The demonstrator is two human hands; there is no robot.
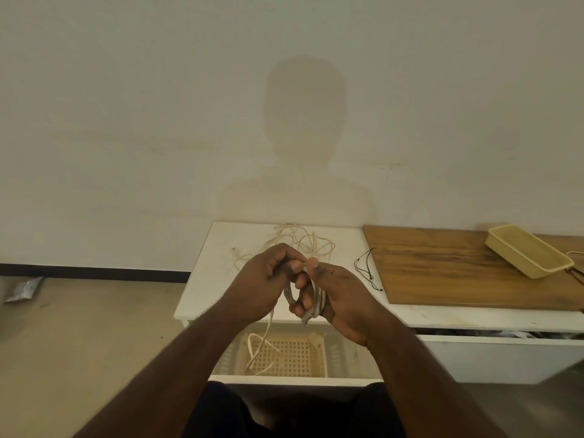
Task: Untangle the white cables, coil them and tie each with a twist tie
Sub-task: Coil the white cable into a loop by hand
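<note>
Both hands, left hand (264, 279) and right hand (335, 295), grip a small coil (316, 298), fingers curled round its loops. The cable appears light, limp and springy; pinch where loops cross.

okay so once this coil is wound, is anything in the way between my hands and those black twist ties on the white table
Nothing visible blocks the way. The right hand and left hand hold the coil above the white table; the black twist ties lie on bare tabletop beside the wooden board. The loose cable pile sits farther back, off that path.
</note>
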